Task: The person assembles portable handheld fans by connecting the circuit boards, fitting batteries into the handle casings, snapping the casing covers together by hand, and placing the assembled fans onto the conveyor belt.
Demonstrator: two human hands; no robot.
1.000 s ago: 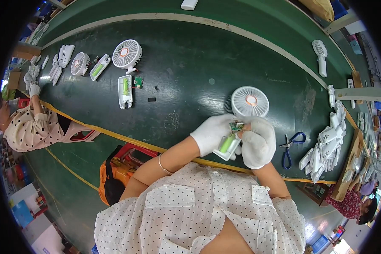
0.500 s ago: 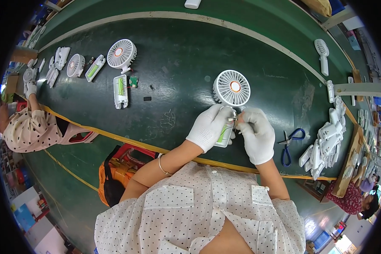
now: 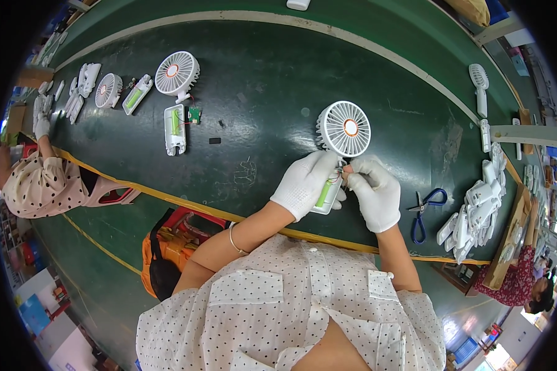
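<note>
Both my hands wear white gloves and meet just below the round white head of a small handheld fan with an orange ring at its hub. My left hand is closed round the fan's opened handle, where a green battery lies in the white shell. At the top of that handle, the bare fingertips of my right hand are pinched together by the thin wires and small parts at the fan's neck. What exactly they pinch is too small to make out.
Blue-handled pliers lie right of my hands, before a heap of white handle shells. Leftward are another opened fan, its circuit board and a black piece. A co-worker sits at the far left; an orange bag hangs behind me.
The fan head has shifted slightly right, and its handle slightly left. My right fingertips have drawn in closer to the fan's neck. My left hand keeps its hold.
</note>
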